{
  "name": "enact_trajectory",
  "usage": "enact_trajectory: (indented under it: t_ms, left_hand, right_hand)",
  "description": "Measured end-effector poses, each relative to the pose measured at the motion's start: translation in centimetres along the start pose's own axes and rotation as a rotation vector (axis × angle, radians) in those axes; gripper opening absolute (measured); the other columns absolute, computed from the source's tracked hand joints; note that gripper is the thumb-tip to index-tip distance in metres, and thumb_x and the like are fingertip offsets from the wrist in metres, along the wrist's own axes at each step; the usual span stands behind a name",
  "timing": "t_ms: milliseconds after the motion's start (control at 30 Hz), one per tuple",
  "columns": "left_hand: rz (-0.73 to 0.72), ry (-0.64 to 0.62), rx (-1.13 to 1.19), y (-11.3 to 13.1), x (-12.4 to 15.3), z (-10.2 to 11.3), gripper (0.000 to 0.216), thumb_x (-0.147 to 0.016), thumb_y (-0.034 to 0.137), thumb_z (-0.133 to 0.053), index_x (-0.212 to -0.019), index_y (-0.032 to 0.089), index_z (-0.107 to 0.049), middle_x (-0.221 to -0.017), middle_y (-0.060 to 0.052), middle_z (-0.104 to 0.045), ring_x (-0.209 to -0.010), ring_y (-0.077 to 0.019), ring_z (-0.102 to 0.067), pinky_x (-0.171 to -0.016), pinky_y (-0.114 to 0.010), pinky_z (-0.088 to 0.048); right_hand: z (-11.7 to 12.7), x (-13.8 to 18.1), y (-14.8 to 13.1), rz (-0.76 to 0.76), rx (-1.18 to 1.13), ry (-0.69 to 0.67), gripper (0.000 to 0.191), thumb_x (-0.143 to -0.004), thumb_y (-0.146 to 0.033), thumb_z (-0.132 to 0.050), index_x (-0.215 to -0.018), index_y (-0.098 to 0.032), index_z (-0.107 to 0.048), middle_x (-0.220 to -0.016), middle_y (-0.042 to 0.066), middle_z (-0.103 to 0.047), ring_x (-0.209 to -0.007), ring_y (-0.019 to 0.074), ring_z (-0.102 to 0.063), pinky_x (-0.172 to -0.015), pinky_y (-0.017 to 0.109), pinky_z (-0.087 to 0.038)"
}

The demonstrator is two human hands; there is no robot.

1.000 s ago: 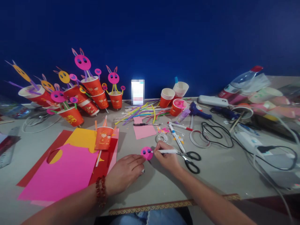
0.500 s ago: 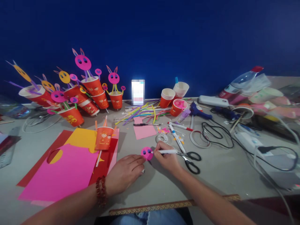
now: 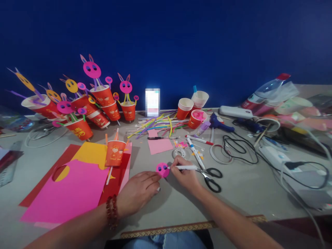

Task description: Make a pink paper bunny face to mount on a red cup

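Marker in grip of right hand, open left hand flat at disc edge

Hardly any change can be made out. The whole scene is seen a trace lower in the frame, as at the paper-cup figures. No shift can be told at the right hand or its white pen.

Nothing reads clearly (prints on red cups blur).
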State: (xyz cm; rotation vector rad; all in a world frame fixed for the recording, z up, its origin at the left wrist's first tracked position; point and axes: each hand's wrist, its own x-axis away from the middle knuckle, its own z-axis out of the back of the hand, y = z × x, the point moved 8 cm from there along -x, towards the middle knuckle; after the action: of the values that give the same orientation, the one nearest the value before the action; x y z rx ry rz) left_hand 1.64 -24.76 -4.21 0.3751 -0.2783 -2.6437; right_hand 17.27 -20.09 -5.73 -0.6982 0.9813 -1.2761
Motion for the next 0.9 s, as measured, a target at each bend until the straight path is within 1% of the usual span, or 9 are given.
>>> enact_trajectory:
  t_ms: [200,600,733,900]
  left_hand:
    - [-0.003,-0.013,-0.002,0.03,-0.07,-0.05,0.015,-0.096,0.019,-0.05,-0.104,0.014,-0.061,-0.125,-0.008,-0.065,-0.118,-0.0214,-0.058,-0.102,-0.037,-0.048]
    - [0.005,0.0,-0.005,-0.1,0.05,-0.17,0.015,-0.096,0.019,-0.05,-0.104,0.015,-0.061,-0.125,-0.007,-0.065,-0.119,-0.0205,-0.057,-0.103,-0.037,-0.047]
    - [0.003,-0.004,-0.012,-0.06,0.03,-0.16,0.016,-0.096,0.019,-0.048,-0.105,0.015,-0.062,-0.124,-0.008,-0.066,-0.119,-0.0213,-0.058,-0.102,-0.038,-0.048]
    - [-0.003,-0.002,-0.009,-0.03,0.04,-0.14,0.017,-0.097,0.019,-0.047,-0.107,0.015,-0.061,-0.125,-0.008,-0.065,-0.119,-0.0218,-0.058,-0.102,-0.039,-0.049]
  right_hand:
    - [-0.05,-0.03,-0.22,0.002,0.0,-0.011,0.016,-0.075,-0.014,-0.052,-0.062,-0.023,-0.048,-0.054,-0.005,-0.045,-0.052,0.0139,-0.041,-0.051,0.029,-0.03]
    - [-0.12,-0.02,-0.2,0.014,-0.001,-0.021,0.015,-0.075,-0.015,-0.052,-0.062,-0.022,-0.047,-0.054,-0.006,-0.043,-0.052,0.0127,-0.04,-0.051,0.027,-0.03]
    - [-0.11,0.07,-0.04,0.019,0.006,-0.015,0.014,-0.075,-0.015,-0.052,-0.063,-0.021,-0.048,-0.055,-0.006,-0.044,-0.053,0.0125,-0.04,-0.051,0.027,-0.029]
    - [-0.34,0.16,0.17,0.031,0.01,-0.028,0.015,-0.074,-0.014,-0.053,-0.063,-0.022,-0.048,-0.056,-0.006,-0.046,-0.054,0.0132,-0.042,-0.052,0.027,-0.031]
